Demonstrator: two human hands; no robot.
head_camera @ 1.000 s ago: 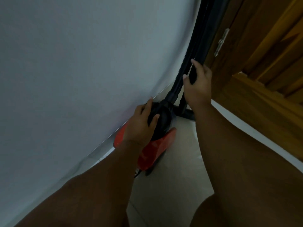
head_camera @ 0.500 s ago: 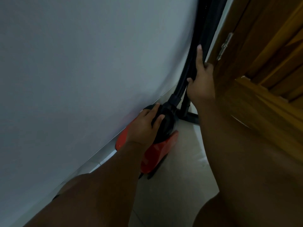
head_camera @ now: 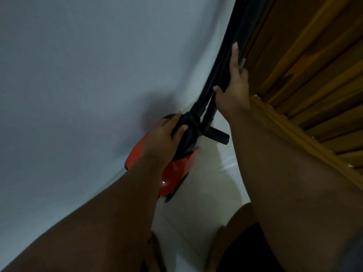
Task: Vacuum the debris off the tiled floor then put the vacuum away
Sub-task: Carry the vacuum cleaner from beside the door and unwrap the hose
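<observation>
The red vacuum point(head_camera: 171, 174) sits on the tiled floor point(head_camera: 208, 185) against the wall point(head_camera: 78, 75) at left, the left hand point(head_camera: 165, 139) curled round its black top, while the right hand point(head_camera: 233, 91) grasps the upright hose point(head_camera: 224, 61) (forefinger stretched along it) beside the wooden door point(head_camera: 314, 75).

no readable text, label, brand or number anywhere; red vacuum body point(head_camera: 172, 177) too dim and blurred to check.
</observation>
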